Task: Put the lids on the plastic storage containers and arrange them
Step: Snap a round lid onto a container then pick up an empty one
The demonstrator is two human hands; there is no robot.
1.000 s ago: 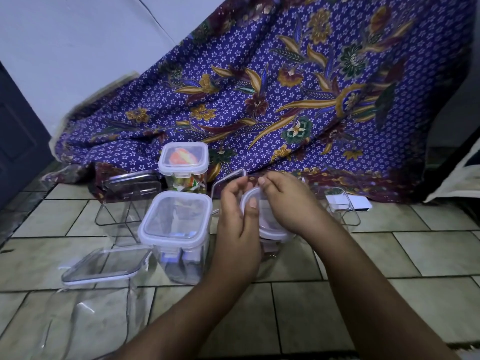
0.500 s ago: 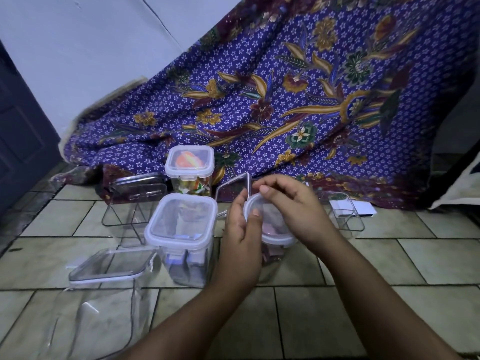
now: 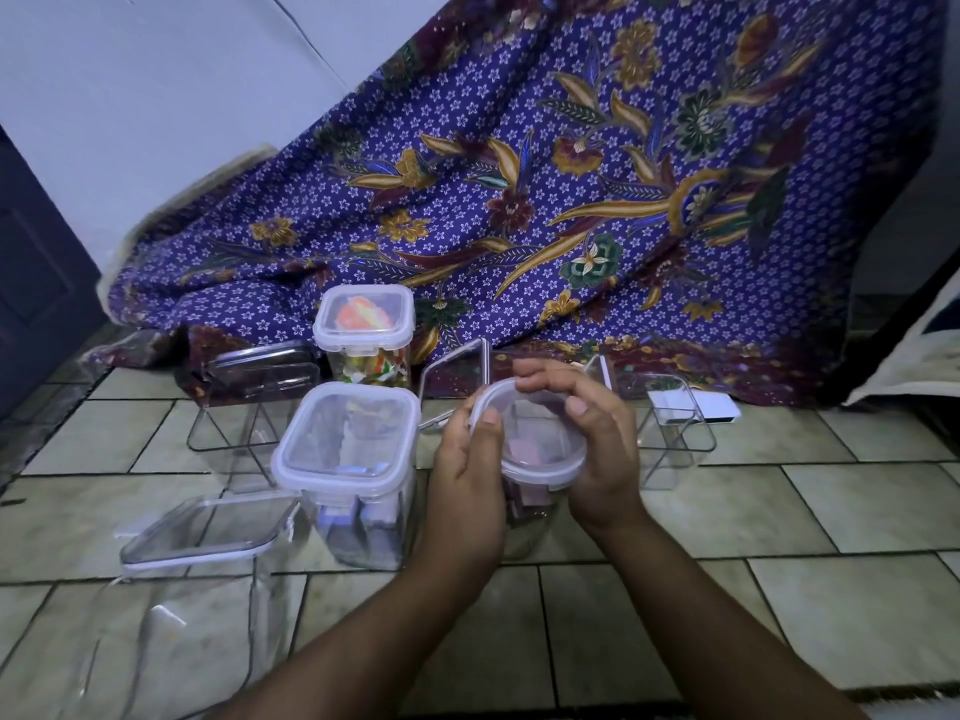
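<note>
A round clear lid (image 3: 535, 439) sits on a round container on the tiled floor, between both hands. My left hand (image 3: 467, 475) holds its left rim, thumb on top. My right hand (image 3: 597, 433) curls over the far and right rim. Left of them stands a square lidded container (image 3: 348, 459), and behind that a lidded one with colourful contents (image 3: 366, 324). A clear lid (image 3: 208, 527) lies on a large clear container at the front left. A loose lid (image 3: 457, 381) leans behind my hands.
A clear lidded container (image 3: 254, 387) stands at the back left, another open clear one (image 3: 670, 433) at the right. A purple patterned cloth (image 3: 571, 200) hangs behind everything. A white card (image 3: 722, 407) lies by the cloth. A dark door (image 3: 36, 283) is at the far left.
My right hand has slid round from the lid's far edge to its right side, and my left thumb has moved onto the lid's left rim. The view has shifted slightly.
</note>
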